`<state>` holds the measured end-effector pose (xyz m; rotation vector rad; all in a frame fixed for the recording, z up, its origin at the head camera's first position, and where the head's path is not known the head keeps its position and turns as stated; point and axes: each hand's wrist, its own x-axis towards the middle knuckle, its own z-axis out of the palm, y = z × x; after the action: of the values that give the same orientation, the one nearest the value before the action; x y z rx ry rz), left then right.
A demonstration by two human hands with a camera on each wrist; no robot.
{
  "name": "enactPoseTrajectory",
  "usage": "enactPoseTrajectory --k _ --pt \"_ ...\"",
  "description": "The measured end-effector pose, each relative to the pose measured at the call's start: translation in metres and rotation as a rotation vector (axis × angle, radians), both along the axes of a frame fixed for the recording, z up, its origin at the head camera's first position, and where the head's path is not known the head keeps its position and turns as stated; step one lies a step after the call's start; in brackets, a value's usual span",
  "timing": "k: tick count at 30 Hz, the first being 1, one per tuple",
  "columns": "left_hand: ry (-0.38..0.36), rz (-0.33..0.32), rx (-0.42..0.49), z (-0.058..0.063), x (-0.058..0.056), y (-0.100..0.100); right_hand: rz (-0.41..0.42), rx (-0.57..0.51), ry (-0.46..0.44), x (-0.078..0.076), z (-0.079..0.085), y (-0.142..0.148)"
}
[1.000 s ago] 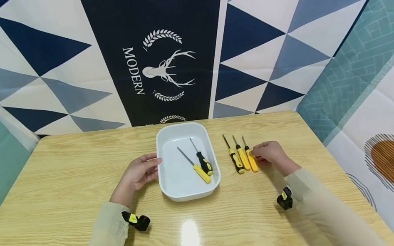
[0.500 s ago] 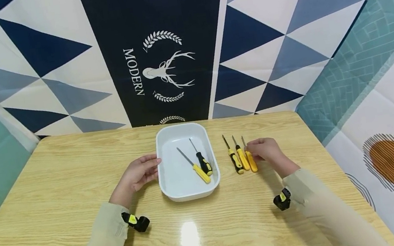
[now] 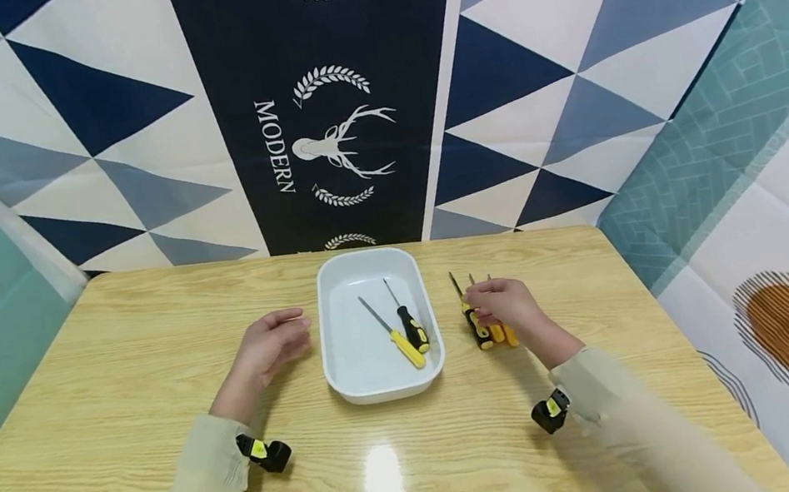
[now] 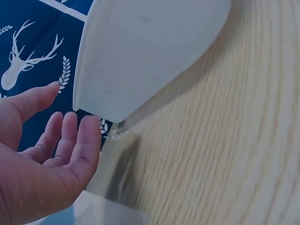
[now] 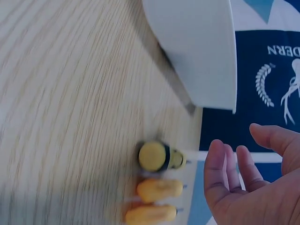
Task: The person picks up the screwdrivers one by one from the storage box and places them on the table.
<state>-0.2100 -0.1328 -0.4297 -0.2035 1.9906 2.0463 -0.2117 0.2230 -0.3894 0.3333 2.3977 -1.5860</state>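
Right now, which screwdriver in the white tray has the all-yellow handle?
The yellow-handled screwdriver, the left one of the two in the white tray in the head view; the black-and-yellow screwdriver to its right has a mostly black handle.

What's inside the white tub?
Inside the white tub lie a yellow-handled screwdriver and a black-and-yellow screwdriver. The spots right under them are covered up, so I can't see those.

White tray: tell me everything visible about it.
The white tray is open-topped, rectangular with rounded corners, its walls smooth and plastic-looking. It sits upright on the wooden table, long sides running away from the person. A yellow screwdriver and a black-and-yellow screwdriver lie inside, toward its right. The left hand is beside it, not touching.
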Motion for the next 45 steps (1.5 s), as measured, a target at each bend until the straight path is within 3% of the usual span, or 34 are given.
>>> enactPoseTrajectory --k 6,14,28,35,45 --pt "0.103 0.016 -0.143 0.001 0.006 -0.003 0.014 -0.054 -0.02 0.0 -0.003 -0.016" --pt "0.219 0.032 -0.341 0.007 0.013 -0.001 0.037 -0.038 -0.033 -0.001 -0.009 -0.03" --pt "0.406 -0.027 -0.492 0.029 0.024 0.014 0.033 -0.024 -0.049 0.0 -0.009 -0.045" --pt "0.417 -0.045 -0.48 0.036 0.023 0.023 0.047 -0.007 -0.04 -0.002 -0.009 -0.049" --pt "0.334 -0.059 -0.412 0.041 0.021 0.038 0.038 0.025 -0.055 -0.004 -0.011 -0.053"
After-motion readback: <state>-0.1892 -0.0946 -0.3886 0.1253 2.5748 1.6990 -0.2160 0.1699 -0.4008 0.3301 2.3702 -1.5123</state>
